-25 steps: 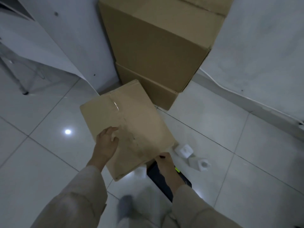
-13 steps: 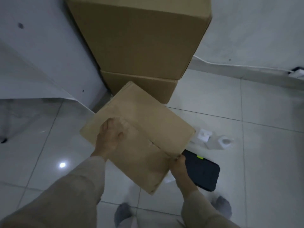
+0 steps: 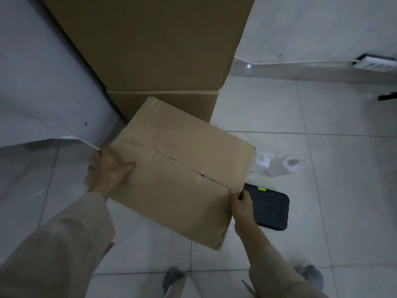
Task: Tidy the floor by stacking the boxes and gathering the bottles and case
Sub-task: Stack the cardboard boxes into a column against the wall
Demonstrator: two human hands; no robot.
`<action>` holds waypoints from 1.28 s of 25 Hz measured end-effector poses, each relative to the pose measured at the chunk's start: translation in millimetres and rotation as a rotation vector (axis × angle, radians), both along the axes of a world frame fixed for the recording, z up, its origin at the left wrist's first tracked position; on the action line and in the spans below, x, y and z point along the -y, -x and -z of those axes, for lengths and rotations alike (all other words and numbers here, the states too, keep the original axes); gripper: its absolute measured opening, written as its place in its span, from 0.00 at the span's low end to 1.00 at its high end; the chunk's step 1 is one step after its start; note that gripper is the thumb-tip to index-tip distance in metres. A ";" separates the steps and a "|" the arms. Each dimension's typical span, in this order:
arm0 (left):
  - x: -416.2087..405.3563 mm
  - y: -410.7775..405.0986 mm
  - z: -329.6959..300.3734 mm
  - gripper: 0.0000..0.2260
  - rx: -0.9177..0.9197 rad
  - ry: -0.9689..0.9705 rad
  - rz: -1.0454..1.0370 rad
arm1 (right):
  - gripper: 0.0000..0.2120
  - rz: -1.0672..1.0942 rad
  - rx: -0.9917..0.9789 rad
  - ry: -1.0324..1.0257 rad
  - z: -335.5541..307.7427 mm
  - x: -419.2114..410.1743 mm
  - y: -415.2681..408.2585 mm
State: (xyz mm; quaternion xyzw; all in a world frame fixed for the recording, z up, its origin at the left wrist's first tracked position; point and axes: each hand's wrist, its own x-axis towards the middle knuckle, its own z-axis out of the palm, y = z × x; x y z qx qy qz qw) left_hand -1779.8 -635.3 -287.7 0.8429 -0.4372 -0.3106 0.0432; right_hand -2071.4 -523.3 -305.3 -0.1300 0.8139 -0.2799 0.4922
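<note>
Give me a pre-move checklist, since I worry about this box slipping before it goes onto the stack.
1. Left hand grips the small brown taped cardboard box at its left corner: ok.
2. Right hand pinches its right edge: ok.
3. Box level: not ok, tilted.
4. Top of the tall stack of large brown cardboard boxes free: cannot tell, out of frame.
5. Floor clear: not ok, the black flat plastic case and white plastic bottles lie nearby.

Boxes: plain tan cardboard. Case: black with a lime-green tab. Bottles: white. Floor: pale grey tile, dark grout lines. Sleeves: beige.
</note>
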 end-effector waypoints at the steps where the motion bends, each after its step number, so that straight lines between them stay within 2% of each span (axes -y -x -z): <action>1: -3.5 3.3 -13.6 0.47 0.010 0.039 -0.001 | 0.20 0.017 -0.006 0.018 -9.2 -0.7 2.2; 7: -34.8 27.8 -125.5 0.43 0.046 0.238 -0.019 | 0.20 0.053 0.045 0.133 -100.2 -12.3 21.8; 11: -60.7 51.8 -214.3 0.37 0.042 0.344 -0.001 | 0.17 0.041 0.119 0.268 -179.7 -21.0 46.7; 16: -77.4 85.8 -323.3 0.33 0.066 0.467 -0.020 | 0.18 0.032 0.194 0.375 -282.8 -26.1 82.6; 21: -85.4 114.7 -417.7 0.33 0.112 0.469 -0.065 | 0.19 -0.012 0.173 0.491 -373.7 -13.6 118.8; 27: -68.4 142.9 -496.5 0.33 0.027 0.594 -0.095 | 0.19 -0.074 0.045 0.646 -462.8 45.9 152.7; 32: -16.9 136.1 -514.3 0.34 -0.051 0.640 -0.100 | 0.18 -0.114 -0.054 0.730 -504.6 125.2 150.5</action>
